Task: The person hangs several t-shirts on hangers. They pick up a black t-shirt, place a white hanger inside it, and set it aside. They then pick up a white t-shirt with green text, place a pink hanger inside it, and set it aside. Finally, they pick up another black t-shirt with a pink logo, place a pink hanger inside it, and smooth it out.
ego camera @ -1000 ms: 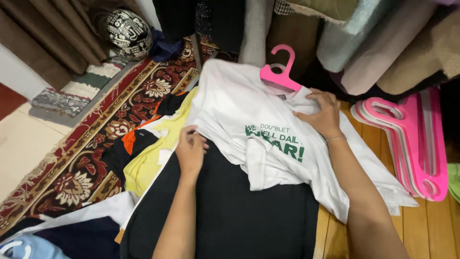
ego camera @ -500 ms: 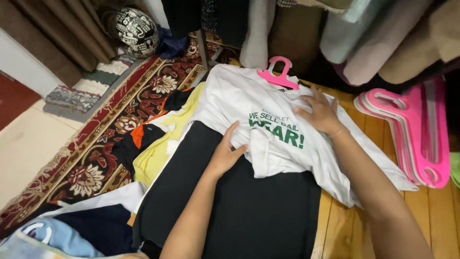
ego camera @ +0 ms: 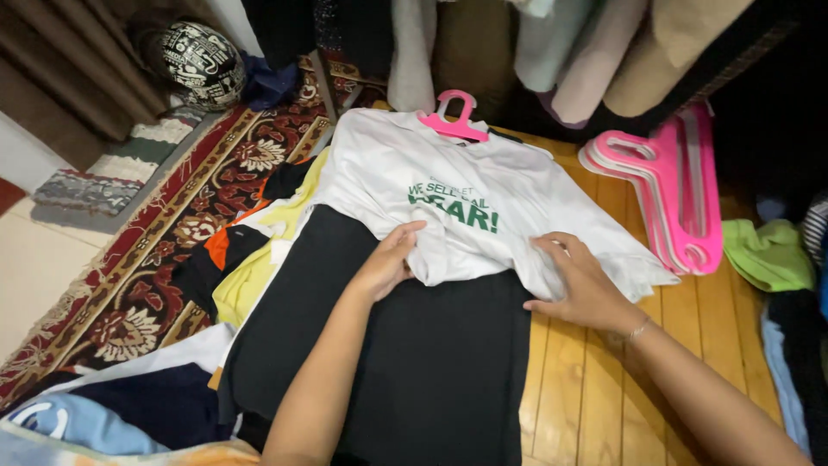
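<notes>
Both forearms reach forward over a black garment (ego camera: 405,362) spread on the wooden floor (ego camera: 604,388). The left hand (ego camera: 385,263) pinches the lower hem of a white T-shirt (ego camera: 448,185); the right hand (ego camera: 582,285) lies flat, fingers spread, on the hem's other side. The shirt, lying partly on the black garment and carrying a pink hanger (ego camera: 453,121) at its collar, looks light and limp, best held at hem or shoulders. Beyond lie stacked pink hangers (ego camera: 668,194).

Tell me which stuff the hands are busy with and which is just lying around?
In use:
white shirt
pink hanger in its neck
left hand and right hand on the shirt
black cloth under it

Lying about:
spare hangers
helmet
rug
green cloth
</notes>
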